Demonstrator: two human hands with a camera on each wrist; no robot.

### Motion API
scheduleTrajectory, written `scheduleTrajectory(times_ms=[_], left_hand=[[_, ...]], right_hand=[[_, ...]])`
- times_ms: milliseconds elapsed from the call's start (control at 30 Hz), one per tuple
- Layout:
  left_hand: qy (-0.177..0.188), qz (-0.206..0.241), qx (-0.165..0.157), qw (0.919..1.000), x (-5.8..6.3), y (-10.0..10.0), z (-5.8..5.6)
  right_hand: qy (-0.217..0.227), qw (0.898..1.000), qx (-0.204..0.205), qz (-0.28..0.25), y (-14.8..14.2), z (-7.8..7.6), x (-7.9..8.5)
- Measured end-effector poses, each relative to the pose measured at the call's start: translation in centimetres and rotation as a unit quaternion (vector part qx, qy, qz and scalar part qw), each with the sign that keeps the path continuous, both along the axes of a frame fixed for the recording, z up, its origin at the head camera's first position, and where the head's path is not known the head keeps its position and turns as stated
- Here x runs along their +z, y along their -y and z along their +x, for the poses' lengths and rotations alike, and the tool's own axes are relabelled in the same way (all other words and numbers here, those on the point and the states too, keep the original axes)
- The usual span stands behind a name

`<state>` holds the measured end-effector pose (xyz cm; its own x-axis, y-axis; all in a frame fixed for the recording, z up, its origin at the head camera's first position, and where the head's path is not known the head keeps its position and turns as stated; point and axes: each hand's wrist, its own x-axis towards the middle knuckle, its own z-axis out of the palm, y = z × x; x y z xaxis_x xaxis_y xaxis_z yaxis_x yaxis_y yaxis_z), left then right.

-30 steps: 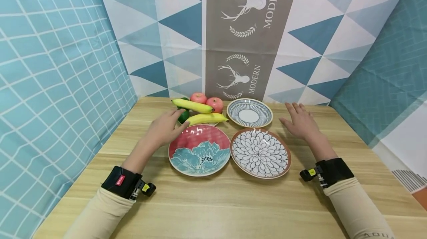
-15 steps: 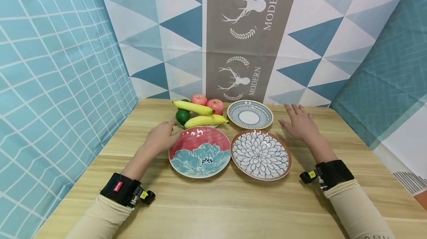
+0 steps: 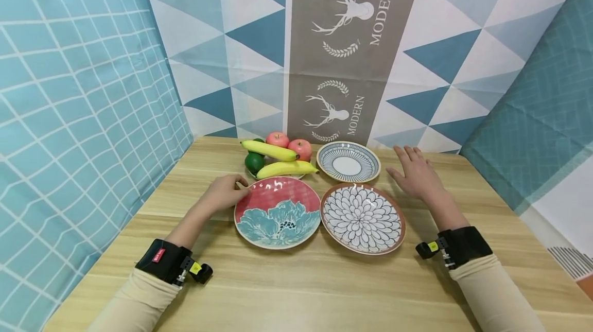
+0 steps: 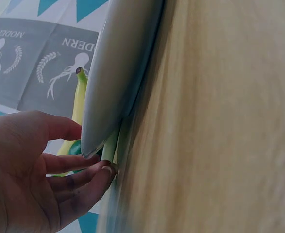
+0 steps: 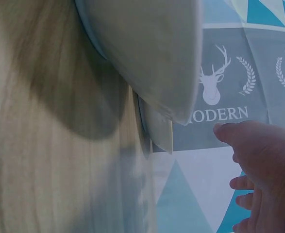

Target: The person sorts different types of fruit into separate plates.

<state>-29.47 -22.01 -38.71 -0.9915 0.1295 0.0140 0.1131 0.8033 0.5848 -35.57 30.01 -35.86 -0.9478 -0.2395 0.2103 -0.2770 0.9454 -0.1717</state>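
Note:
My left hand (image 3: pixel 223 193) is at the left rim of a red plate (image 3: pixel 268 193) with a blue flower pattern. In the left wrist view its thumb lies against the rim and its fingers curl round the edge from the other side, pinching the plate (image 4: pixel 125 63). My right hand (image 3: pixel 417 175) has its fingers extended and holds nothing. It is over the table, right of a blue-striped plate (image 3: pixel 347 166) and a brown-rimmed plate with a white petal pattern (image 3: pixel 363 219). The right wrist view shows the thumb apart from the plates.
Behind the red plate, a fruit pile holds two bananas (image 3: pixel 286 168), pink apples (image 3: pixel 300 149) and a dark green fruit (image 3: pixel 254 162); its dish is mostly hidden. Patterned cloth (image 3: pixel 343 64) hangs along the back of the wooden table (image 3: pixel 296 291), blue grid cloth (image 3: pixel 92 90) on the left.
My left hand has drawn back from beside the fruit and down to the red plate's left rim, and its fingers have curled round it. My right hand stays nearly still.

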Motion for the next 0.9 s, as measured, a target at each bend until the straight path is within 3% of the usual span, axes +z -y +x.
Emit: scheduleTrajectory(times_ms=[400, 900], left_hand=[[0.043, 0.035, -0.026, 0.9982, -0.6, 0.4, -0.5], [0.053, 0.048, -0.01, 0.9974, -0.7, 0.3, -0.3]], right_hand=[[-0.03, 0.999, 0.013, 0.003, 0.1, 0.1, 1.3], [-0.017, 1.0, 0.011, 0.003, 2.3, -0.5, 2.9]])
